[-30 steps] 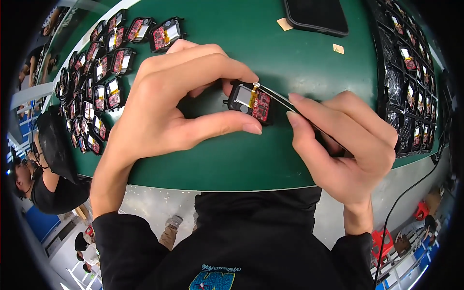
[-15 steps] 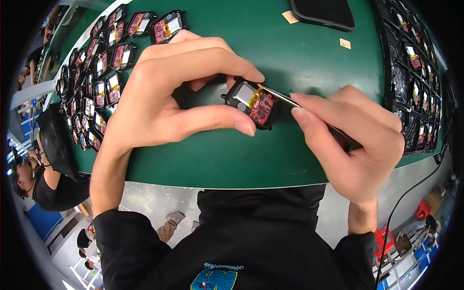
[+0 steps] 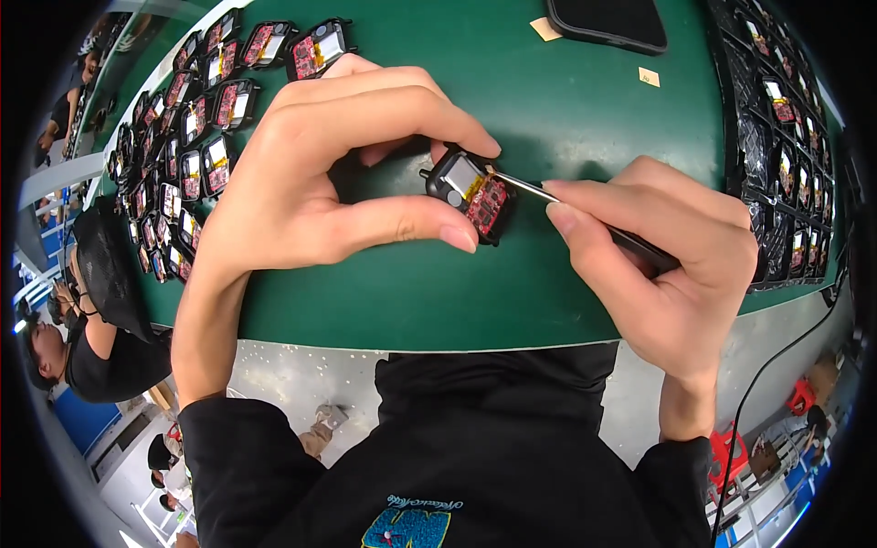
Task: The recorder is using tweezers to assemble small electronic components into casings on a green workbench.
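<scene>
My left hand (image 3: 306, 173) grips a small black open watch case (image 3: 446, 194) between thumb and fingers, just above or on the green tabletop. Inside the case are a silver battery, a strip of yellow tape and a red circuit board (image 3: 487, 208). Closed around a thin tool that looks like tweezers (image 3: 528, 186), with a metal tip and dark handle, my right hand (image 3: 671, 265) is to the right of the case. The tool's tip touches or nearly touches the case's upper right edge, beside the yellow tape. Whether it pinches anything is too small to tell.
Several similar open cases (image 3: 233, 102) stand in rows on the green table (image 3: 429, 315) at the left. A black tray (image 3: 758, 155) with more cases lies at the right. At the back are a dark phone (image 3: 610, 23) and small paper pieces (image 3: 649, 77). Another person (image 3: 100, 352) sits at far left.
My right hand has shifted slightly left and up, and the tool lies a little flatter. The watch case has turned slightly in my left hand, which otherwise keeps its grip.
</scene>
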Demonstrator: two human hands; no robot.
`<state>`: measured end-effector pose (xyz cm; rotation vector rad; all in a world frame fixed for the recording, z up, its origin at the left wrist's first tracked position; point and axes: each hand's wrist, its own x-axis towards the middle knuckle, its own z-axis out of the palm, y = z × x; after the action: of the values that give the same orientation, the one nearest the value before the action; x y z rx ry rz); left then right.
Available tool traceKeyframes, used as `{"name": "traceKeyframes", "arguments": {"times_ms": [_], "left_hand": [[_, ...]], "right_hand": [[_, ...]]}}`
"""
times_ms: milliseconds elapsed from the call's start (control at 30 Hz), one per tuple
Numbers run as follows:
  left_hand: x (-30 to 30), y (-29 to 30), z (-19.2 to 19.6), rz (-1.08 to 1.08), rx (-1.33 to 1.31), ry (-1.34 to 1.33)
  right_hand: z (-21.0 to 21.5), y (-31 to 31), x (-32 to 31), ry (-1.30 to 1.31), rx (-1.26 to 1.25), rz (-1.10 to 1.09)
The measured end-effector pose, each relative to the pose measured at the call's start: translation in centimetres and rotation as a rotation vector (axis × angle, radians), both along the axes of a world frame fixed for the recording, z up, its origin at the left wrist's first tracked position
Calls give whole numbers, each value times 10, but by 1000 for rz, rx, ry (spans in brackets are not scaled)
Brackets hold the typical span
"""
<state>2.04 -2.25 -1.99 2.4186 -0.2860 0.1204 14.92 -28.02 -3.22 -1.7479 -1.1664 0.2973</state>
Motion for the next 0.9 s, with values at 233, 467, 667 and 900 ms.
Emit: {"name": "traceKeyframes", "arguments": {"times_ms": [233,467,667,900], "left_hand": [[0,1,-3,-61,-3,-97],[1,0,-1,-61,16,-71],[-1,-1,1,-35,6,-23],[0,-2,0,-66,5,-82]], "right_hand": [[0,3,-2,-33,20,9],[-1,1,-1,16,20,-17],[-3,2,2,6,23,13],[-2,2,-2,-14,23,2]]}}
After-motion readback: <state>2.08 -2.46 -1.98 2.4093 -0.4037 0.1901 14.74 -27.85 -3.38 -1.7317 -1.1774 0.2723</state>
